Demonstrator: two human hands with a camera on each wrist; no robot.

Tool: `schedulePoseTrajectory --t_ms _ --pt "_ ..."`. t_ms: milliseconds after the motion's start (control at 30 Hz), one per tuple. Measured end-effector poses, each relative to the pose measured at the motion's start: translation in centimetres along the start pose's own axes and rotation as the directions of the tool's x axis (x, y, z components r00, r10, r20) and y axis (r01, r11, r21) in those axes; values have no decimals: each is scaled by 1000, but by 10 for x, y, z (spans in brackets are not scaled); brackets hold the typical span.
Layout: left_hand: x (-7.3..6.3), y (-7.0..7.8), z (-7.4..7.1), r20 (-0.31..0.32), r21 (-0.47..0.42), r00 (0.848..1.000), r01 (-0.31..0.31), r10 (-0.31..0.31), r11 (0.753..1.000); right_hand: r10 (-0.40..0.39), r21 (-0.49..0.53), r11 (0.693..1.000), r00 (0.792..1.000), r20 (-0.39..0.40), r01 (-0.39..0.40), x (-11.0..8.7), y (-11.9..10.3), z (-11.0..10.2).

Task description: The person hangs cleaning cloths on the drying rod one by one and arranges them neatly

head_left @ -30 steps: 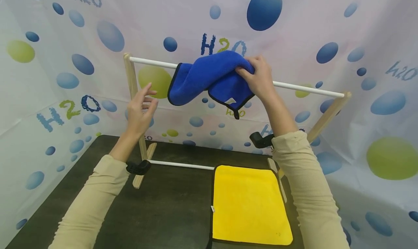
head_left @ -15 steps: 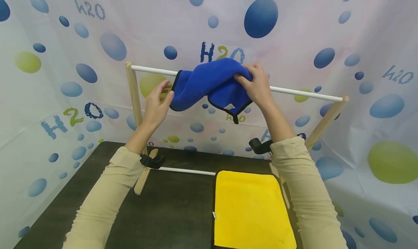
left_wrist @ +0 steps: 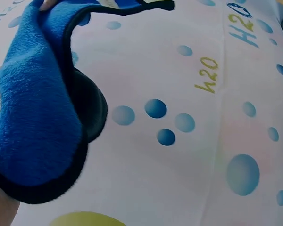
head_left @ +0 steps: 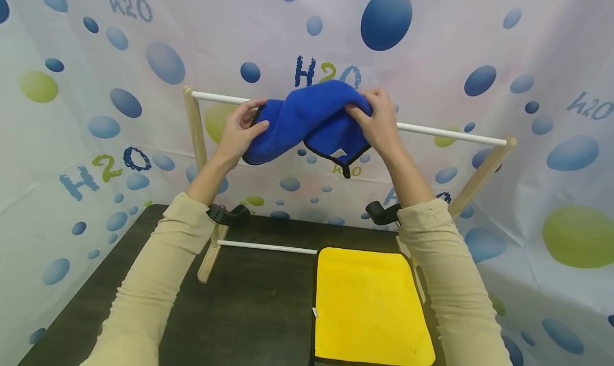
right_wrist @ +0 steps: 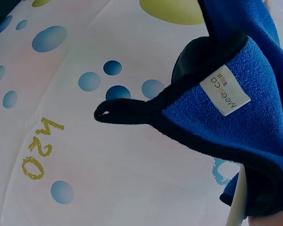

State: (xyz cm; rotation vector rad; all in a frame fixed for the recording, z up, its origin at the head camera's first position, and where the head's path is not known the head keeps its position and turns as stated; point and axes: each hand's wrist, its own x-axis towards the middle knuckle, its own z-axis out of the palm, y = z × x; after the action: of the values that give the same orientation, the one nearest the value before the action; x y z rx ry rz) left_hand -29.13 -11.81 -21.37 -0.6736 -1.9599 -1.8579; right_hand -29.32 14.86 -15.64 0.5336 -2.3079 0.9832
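A blue cloth [head_left: 307,113] with black edging lies bunched over the white top bar [head_left: 451,134] of a wooden-ended rack. My right hand [head_left: 381,121] pinches its right end between thumb and fingers. At the left end, my left hand [head_left: 242,131] grips the cloth's edge, thumb in front and fingers behind. A corner with a white label [right_wrist: 225,90] and a black hanging loop [right_wrist: 122,112] dangles below the bar, seen in the right wrist view. In the left wrist view the cloth's rounded fold [left_wrist: 40,122] hangs down, with only bits of the hand showing.
A yellow cloth [head_left: 371,307] with black edging hangs flat at the front right, over the rack's lower white bar [head_left: 268,246]. Wooden posts [head_left: 195,126] hold the rack up on a dark table [head_left: 240,312]. A printed curtain [head_left: 527,195] stands behind.
My left hand has moved right from beside the post and taken hold of the blue cloth's left end. The right hand keeps its pinch on the cloth.
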Motion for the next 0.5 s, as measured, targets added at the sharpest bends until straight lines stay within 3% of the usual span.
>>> schedulePoseTrajectory --t_ms 167,500 --pt "6 9 3 54 14 997 53 -54 998 0 -9 1000 1000 -4 0 0 -1 -1" --pt "2 7 5 34 -41 997 68 -66 997 -12 -27 1000 1000 -3 12 0 1 -1"
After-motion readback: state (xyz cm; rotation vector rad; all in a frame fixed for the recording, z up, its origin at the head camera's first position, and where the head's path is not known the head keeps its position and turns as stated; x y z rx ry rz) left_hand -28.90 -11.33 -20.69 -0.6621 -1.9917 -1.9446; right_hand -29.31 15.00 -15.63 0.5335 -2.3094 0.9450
